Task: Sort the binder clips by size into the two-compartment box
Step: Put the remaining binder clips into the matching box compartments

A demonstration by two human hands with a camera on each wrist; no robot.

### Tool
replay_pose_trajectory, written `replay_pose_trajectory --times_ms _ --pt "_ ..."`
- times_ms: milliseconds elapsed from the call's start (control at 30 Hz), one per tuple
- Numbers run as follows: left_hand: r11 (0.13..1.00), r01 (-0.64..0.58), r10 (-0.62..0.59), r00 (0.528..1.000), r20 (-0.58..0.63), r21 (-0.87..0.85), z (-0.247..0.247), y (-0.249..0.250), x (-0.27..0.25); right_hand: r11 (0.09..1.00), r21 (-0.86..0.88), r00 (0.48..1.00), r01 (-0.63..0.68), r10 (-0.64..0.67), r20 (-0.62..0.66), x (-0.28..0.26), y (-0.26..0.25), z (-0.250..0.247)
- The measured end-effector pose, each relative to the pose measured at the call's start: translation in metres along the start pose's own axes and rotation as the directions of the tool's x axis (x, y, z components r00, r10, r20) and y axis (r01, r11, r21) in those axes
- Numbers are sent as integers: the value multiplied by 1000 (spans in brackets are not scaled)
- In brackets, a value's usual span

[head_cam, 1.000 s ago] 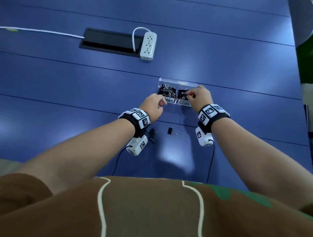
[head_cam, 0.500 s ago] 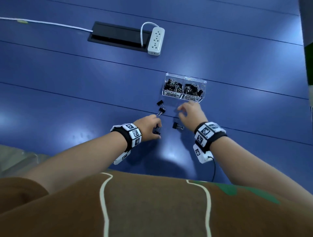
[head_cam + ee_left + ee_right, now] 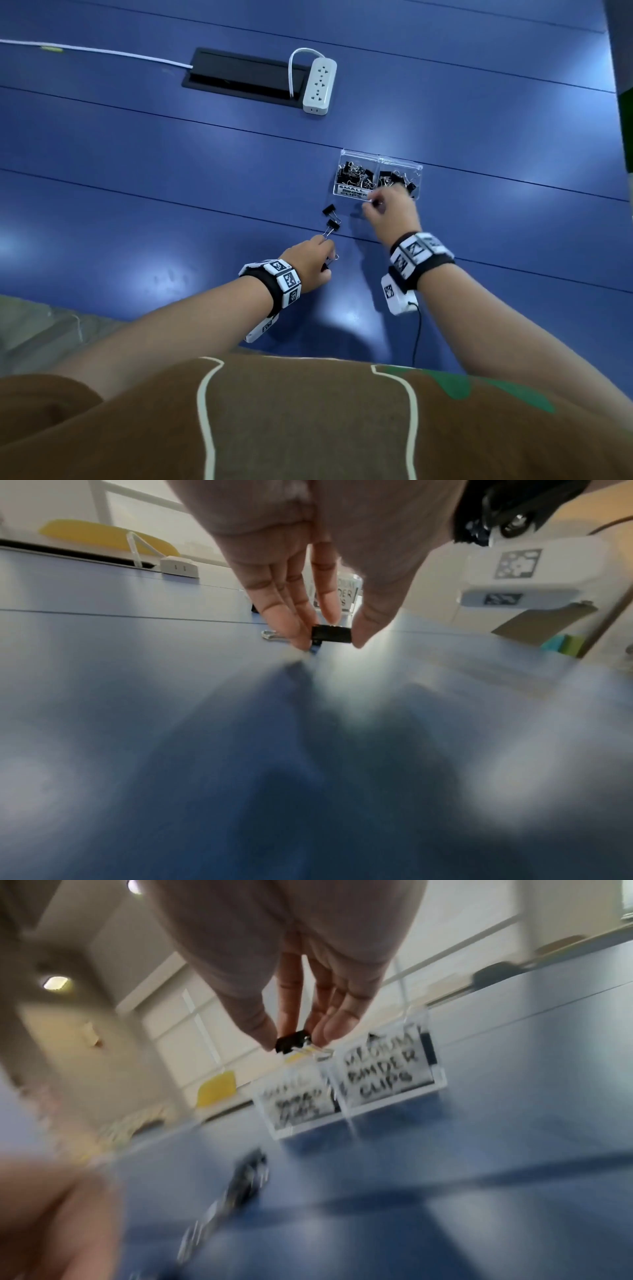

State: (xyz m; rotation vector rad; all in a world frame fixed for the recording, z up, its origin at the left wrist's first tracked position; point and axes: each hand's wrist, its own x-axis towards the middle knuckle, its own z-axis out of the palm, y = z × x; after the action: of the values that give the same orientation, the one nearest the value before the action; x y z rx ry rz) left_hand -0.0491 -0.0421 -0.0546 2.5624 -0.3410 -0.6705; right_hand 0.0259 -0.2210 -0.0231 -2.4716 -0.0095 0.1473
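A clear two-compartment box (image 3: pixel 343 161) (image 3: pixel 441 1080) sits on the blue table, both halves holding several black binder clips. Its labels read small on the left, medium on the right. My right hand (image 3: pixel 378 205) (image 3: pixel 294 1042) hovers just before the box front and pinches a small black clip (image 3: pixel 291 1041) between thumb and fingertips. My left hand (image 3: pixel 325 260) (image 3: pixel 330 639) is low on the table and pinches another black clip (image 3: pixel 331 634) (image 3: pixel 328 262) that touches the surface. Two loose clips (image 3: pixel 329 209) (image 3: pixel 333 226) lie between my left hand and the box.
A white power strip (image 3: pixel 319 85) and a black cable hatch (image 3: pixel 239 73) lie far back on the table. A white cord (image 3: pixel 96 51) runs to the left. A black cable (image 3: pixel 418 329) hangs from my right wrist camera near the table's front edge.
My right hand has lifted a clip off the table and carried it forward to the box front. My left hand stays low over the near clip and now pinches it.
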Motion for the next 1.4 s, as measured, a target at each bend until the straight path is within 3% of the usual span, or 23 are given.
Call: replay_pose_trajectory --times_ms 67,133,300,433,500,567,633,700,933,1067,1200,1400 --pt "998 33 -35 999 -28 -60 -3 -3 1 997 63 987 -49 58 -149 22 -2 -21" --pt "993 61 -65 997 -41 -99 -8 -6 3 993 82 974 -82 98 -206 40 2 -35" --pt "979 90 -109 989 -102 -183 -17 -17 10 992 -42 990 -123 119 -79 51 24 -33" --pt "964 131 -175 968 -179 -231 -32 -23 20 995 -64 991 70 -77 -111 34 11 -14" --pt "958 147 -203 954 -219 -244 -43 -23 27 979 -62 980 196 -195 30 23 -4 7" --pt "961 141 -206 940 -271 -239 -55 -21 37 954 -69 931 293 -267 250 13 -14 32" --pt "967 124 -192 929 -316 -225 -67 -17 48 941 -130 880 311 -234 414 4 -14 48" --pt "971 93 -163 930 -329 -219 -78 -10 59 938 -170 864 303 -195 465 -3 -6 54" --pt "981 -48 -11 953 -303 -185 -86 41 101 974 -125 929 187 -134 346 -26 33 33" --pt "986 -122 88 960 -264 -115 -82 72 126 999 32 996 -13 10 93 -25 50 3" --pt "991 -137 131 970 -206 -11 -76 86 147 962 209 974 -175 200 -108 -6 57 -39" --pt "926 -153 192 978 -83 344 -59 86 155 969 142 960 -201 224 -170 40 59 -69"
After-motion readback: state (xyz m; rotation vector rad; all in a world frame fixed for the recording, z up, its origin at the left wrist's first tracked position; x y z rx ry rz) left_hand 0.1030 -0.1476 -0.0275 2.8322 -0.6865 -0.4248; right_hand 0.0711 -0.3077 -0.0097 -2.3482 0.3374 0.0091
